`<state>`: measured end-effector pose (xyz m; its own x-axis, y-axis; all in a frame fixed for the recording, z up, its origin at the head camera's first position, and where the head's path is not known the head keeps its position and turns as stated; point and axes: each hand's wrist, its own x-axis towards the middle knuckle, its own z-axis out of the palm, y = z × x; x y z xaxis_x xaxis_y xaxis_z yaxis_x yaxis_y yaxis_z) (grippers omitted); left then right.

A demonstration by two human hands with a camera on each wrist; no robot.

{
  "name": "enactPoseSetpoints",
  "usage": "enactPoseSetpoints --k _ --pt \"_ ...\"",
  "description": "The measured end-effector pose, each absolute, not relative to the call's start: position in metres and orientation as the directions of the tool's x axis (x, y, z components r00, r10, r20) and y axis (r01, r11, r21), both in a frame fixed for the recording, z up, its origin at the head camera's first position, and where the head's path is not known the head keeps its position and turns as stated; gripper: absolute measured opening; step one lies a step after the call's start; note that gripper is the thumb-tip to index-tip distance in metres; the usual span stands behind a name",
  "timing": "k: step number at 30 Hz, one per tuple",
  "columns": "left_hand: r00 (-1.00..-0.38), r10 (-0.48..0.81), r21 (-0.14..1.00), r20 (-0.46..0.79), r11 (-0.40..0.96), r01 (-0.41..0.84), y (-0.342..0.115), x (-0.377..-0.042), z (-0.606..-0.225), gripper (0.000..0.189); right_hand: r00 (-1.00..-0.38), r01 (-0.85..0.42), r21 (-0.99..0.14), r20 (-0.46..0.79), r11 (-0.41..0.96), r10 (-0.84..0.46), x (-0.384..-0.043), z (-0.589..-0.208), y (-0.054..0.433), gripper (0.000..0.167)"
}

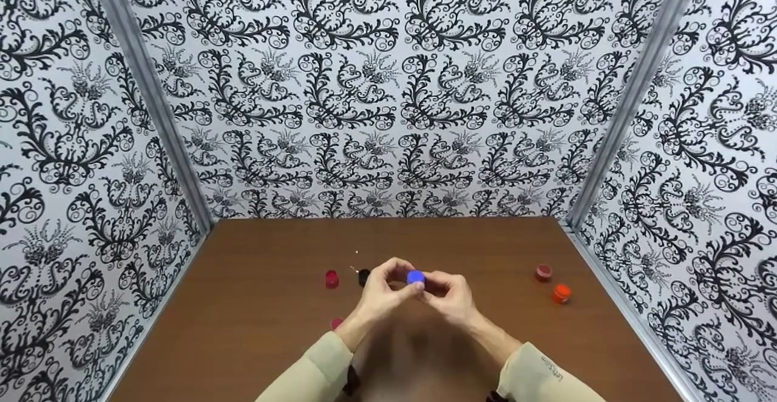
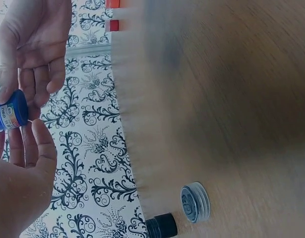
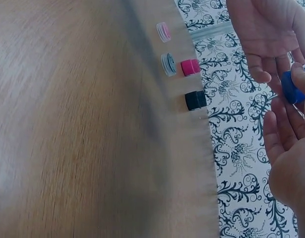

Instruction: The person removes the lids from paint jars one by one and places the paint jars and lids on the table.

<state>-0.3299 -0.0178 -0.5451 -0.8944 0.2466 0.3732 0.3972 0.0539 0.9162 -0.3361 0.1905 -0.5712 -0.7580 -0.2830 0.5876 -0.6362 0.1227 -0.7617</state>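
Note:
In the head view a small blue paint jar (image 1: 415, 277) is held up over the table between both hands. My left hand (image 1: 383, 289) pinches it between thumb and fingers from one side. From the other side my right hand (image 1: 448, 292) grips it with thumb and bent fingers. The left wrist view shows a printed label round the blue jar (image 2: 10, 113), partly covered by fingers. Only part of the blue jar (image 3: 294, 87) appears at the edge of the right wrist view.
Left on the brown table (image 1: 261, 305) stand a pink jar (image 1: 331, 279) and a black jar (image 1: 363, 277). Nearby lie a pink disc (image 3: 163, 31) and a dark disc (image 3: 168, 64), both clear-rimmed. A red jar (image 1: 543, 272) and an orange jar (image 1: 562, 293) stand at right.

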Motion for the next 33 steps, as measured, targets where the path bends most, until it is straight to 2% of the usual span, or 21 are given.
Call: enactPoseSetpoints --k 12,26,33 --pt "-0.893 0.237 0.908 0.383 0.084 0.411 -0.019 -0.331 -0.537 0.028 -0.803 -0.585 -0.794 0.54 0.165 -0.251 -0.337 -0.569 0.192 0.031" --pt "-0.898 0.107 0.887 0.426 0.148 0.438 -0.034 -0.333 -0.539 0.028 -0.831 -0.553 -0.816 0.524 0.169 -0.189 -0.345 -0.564 0.194 0.033" --pt "-0.896 0.091 0.882 0.435 0.157 0.444 -0.04 -0.332 -0.545 0.029 -0.846 -0.531 -0.828 0.507 0.178 -0.164 -0.351 -0.566 0.196 0.033"
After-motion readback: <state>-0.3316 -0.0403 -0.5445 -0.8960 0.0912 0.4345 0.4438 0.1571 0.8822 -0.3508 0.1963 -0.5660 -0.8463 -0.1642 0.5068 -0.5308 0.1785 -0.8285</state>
